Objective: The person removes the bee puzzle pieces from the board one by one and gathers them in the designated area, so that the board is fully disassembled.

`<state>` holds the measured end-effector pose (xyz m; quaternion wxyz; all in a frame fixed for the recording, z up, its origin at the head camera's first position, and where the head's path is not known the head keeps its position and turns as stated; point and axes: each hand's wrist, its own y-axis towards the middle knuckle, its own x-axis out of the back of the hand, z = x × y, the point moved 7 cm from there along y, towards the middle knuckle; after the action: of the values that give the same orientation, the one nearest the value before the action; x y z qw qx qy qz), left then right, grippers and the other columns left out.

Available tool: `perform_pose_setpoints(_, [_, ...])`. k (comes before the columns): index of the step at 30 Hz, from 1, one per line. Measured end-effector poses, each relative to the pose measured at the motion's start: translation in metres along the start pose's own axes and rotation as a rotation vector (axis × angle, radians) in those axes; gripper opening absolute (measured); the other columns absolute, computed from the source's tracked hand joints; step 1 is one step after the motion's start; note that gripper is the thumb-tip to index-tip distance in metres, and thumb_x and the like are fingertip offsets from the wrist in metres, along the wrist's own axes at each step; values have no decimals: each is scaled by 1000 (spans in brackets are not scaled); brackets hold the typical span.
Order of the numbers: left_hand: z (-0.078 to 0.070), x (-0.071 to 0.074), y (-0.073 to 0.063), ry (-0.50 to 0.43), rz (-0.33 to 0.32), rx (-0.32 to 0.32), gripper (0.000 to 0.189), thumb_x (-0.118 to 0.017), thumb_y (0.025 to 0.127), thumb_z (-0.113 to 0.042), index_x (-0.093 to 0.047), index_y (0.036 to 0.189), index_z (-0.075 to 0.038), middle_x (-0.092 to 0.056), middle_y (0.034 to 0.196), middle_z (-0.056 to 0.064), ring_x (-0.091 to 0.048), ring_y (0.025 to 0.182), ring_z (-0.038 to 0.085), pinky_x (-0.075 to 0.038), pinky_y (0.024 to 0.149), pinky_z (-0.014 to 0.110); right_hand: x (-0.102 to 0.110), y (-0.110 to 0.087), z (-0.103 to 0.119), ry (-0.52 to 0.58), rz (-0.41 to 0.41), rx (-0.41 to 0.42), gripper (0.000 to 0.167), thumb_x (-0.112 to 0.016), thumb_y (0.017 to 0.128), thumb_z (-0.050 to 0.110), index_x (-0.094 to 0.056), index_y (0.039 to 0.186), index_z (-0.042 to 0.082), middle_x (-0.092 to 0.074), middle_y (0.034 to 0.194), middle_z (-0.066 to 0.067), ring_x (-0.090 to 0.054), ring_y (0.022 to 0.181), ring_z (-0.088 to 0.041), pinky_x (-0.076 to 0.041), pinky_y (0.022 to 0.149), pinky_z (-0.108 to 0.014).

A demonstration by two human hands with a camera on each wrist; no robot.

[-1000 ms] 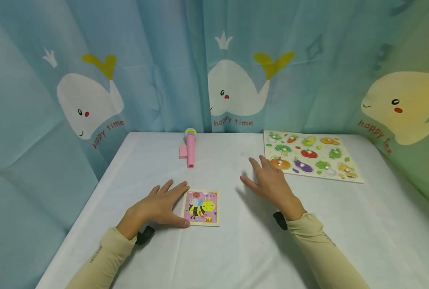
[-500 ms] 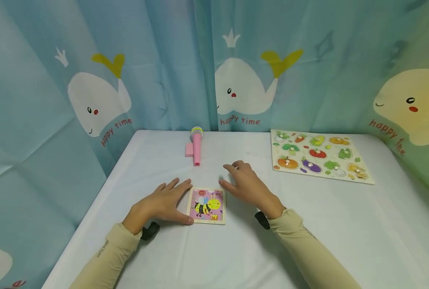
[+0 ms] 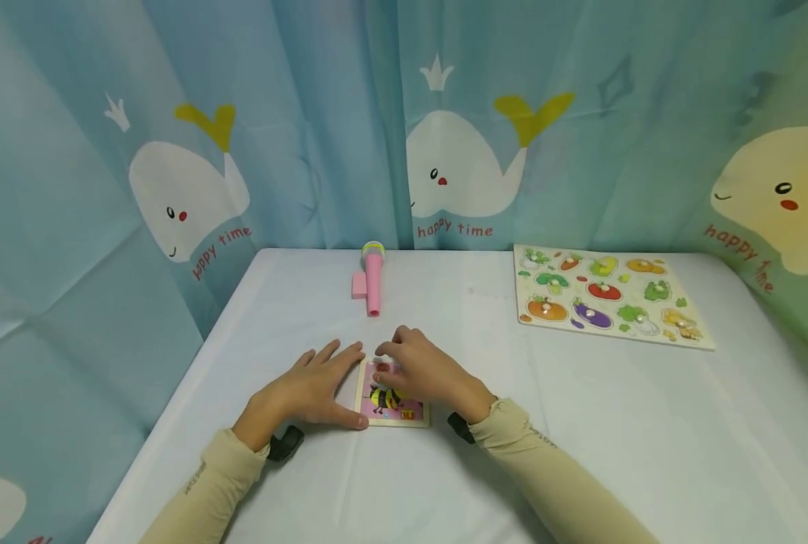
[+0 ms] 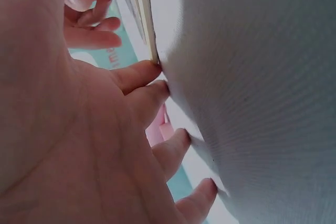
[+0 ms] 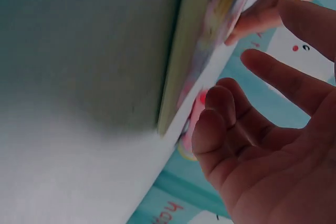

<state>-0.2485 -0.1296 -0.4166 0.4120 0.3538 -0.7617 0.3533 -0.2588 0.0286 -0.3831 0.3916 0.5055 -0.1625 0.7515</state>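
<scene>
A small square bee puzzle (image 3: 386,412) in a pale wooden frame lies flat on the white table. My left hand (image 3: 313,389) rests at its left side with fingers spread, thumb at the lower left corner and a fingertip by the upper left corner. In the left wrist view those fingertips (image 4: 152,69) touch the cloth along the frame's edge. Over the upper right part of the puzzle hovers my right hand (image 3: 431,370), its fingers loosely bent and holding nothing. It hides the bee's head. The right wrist view shows a gap between its fingers (image 5: 210,129) and the frame.
Behind the puzzle lies a pink toy microphone (image 3: 373,283). At the back right is a vegetable peg puzzle board (image 3: 611,296) with knobbed pieces. A blue whale-print curtain (image 3: 335,128) stands along the table's back edge.
My right hand has moved left from beside the vegetable board to over the bee puzzle, its fingers bending more. The left hand stays at the puzzle's left side. The head view has shifted slightly.
</scene>
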Motion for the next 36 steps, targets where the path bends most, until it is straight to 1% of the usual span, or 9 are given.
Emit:
perform_pose_setpoints(4, [1, -1, 1, -1, -6, -5, 111, -86, 82, -64, -36, 167, -12, -26, 176, 4, -11, 163, 38, -9, 127, 64, -9, 3, 3, -4, 38, 35, 26, -82, 97, 18, -77, 115, 1, -57, 100, -9, -53, 90, -22, -51, 77, -34])
perform_pose_setpoints(7, [1, -1, 1, -3, -11, -10, 110, -86, 82, -63, -38, 166, -11, -27, 176, 4, -12, 163, 38, -10, 127, 65, -12, 3, 5, -5, 48, 46, 23, -83, 96, 15, -77, 113, 1, -56, 100, -9, -52, 89, -23, -50, 77, -35])
perform_pose_setpoints(12, [-1, -1, -1, -7, -13, -11, 109, -86, 83, -62, -37, 166, -11, -27, 176, 5, -12, 163, 38, -9, 127, 65, -13, 1, 6, -13, 46, 38, 24, -84, 95, 13, -77, 114, 2, -57, 101, -10, -53, 90, -23, -51, 78, -36])
perform_pose_setpoints(17, [-2, 0, -1, -8, -12, -20, 109, -86, 83, -62, -37, 166, -10, -26, 176, 6, -12, 163, 39, -9, 126, 66, -11, 3, 7, -28, 61, 37, 23, -84, 95, 13, -77, 114, 3, -57, 100, -9, -53, 89, -23, -51, 79, -36])
perform_pose_setpoints(25, [-4, 3, -3, -22, -10, -29, 109, -85, 84, -62, -37, 165, -8, -25, 176, 8, -12, 162, 41, -9, 126, 68, -10, 7, 9, -61, 114, 49, 26, -84, 95, 13, -80, 119, 4, -57, 97, -8, -52, 87, -21, -52, 79, -34])
perform_pose_setpoints(30, [-4, 2, -3, -33, -7, -30, 110, -86, 84, -61, -36, 166, -8, -25, 176, 8, -11, 163, 41, -8, 126, 68, -12, 11, 11, -102, 134, 65, 21, -83, 96, 14, -81, 116, 7, -57, 95, -8, -53, 82, -19, -52, 77, -33])
perform_pose_setpoints(33, [-2, 1, -2, -38, -9, -33, 110, -86, 84, -61, -34, 167, -8, -25, 176, 8, -11, 162, 41, -8, 125, 68, -12, 14, 11, -114, 159, 69, 22, -82, 97, 16, -80, 118, 9, -55, 95, -8, -53, 79, -19, -52, 74, -31])
perform_pose_setpoints(36, [-1, 1, -2, -36, -10, -36, 110, -85, 84, -62, -35, 166, -9, -25, 176, 7, -10, 163, 41, -7, 126, 68, -12, 16, 8, -101, 190, 51, 27, -82, 97, 15, -78, 123, 9, -54, 96, -9, -54, 78, -18, -52, 74, -30])
